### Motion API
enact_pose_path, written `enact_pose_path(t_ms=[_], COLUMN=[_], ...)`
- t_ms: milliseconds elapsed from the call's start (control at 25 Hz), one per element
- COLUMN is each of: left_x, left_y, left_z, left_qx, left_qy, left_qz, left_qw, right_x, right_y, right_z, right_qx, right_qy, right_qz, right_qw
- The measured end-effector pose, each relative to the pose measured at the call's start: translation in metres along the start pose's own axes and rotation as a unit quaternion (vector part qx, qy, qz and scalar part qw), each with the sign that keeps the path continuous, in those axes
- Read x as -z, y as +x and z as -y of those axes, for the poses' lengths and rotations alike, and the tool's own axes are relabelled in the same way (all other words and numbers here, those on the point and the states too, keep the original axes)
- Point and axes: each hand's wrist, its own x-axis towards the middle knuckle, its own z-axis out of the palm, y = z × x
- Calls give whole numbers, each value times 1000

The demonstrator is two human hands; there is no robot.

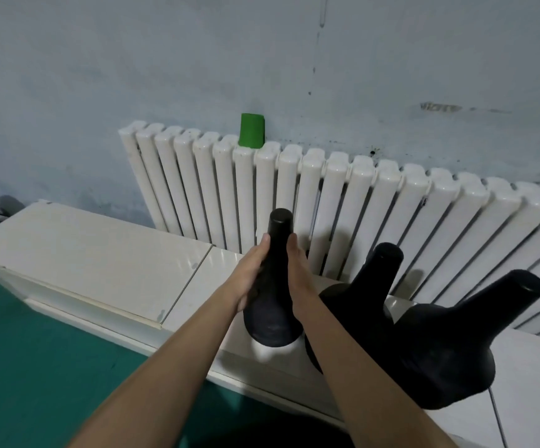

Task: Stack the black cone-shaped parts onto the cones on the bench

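Observation:
Three black cone-shaped parts stand in a row on the white bench [107, 263]. The left cone [273, 299] is upright, and both hands press on its sides. My left hand [251, 273] holds its left flank; my right hand [297, 270] holds its right flank, fingers reaching up toward the narrow neck. A white patch shows under its wide base. The middle cone [367, 292] stands right behind my right forearm, partly hidden by it. The right cone [456, 344] is nearest the camera and looks largest.
A white ribbed radiator [343, 202] runs along the wall behind the bench, close to the cones' tops. A green cup [251, 130] sits on the radiator's top. Green floor [36, 367] lies below the bench's front edge. A thin grey cable [496, 415] hangs at the lower right.

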Motion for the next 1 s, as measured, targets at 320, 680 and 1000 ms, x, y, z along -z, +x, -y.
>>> enact_pose_path(t_ms=[320,680,1000], left_x=[-14,-28,-10], left_y=[-34,-133,-165], left_z=[-3,-3,21], left_qx=[10,-1,-2], left_qy=[32,48,42], left_qz=[-29,-79,-97], left_qw=[999,996,994], right_x=[7,6,0], right_y=[-20,-110,-157], right_z=[-1,18,8], right_qx=[-25,-40,-64], right_qy=[0,19,-1], right_qz=[0,11,19], right_qw=[1000,999,998])
